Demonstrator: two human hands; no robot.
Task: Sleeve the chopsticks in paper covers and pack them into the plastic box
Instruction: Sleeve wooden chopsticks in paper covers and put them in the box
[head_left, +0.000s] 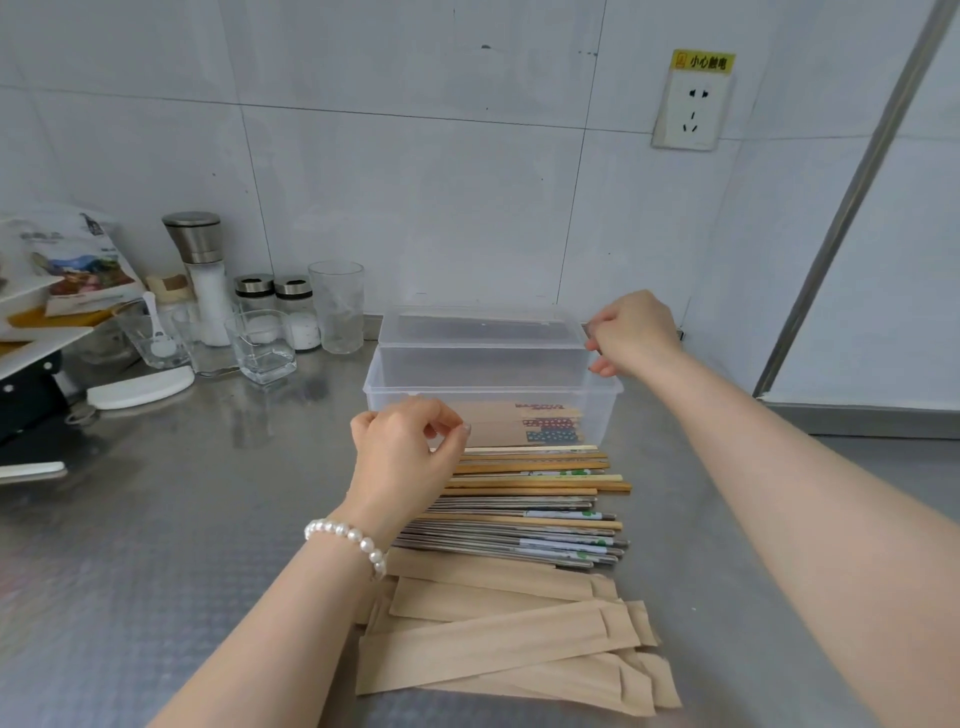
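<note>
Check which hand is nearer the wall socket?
Right. The right hand is at the right end of the plastic box's lid, below and left of the wall socket. The left hand is lower and farther left, at the plastic box's front rim.
</note>
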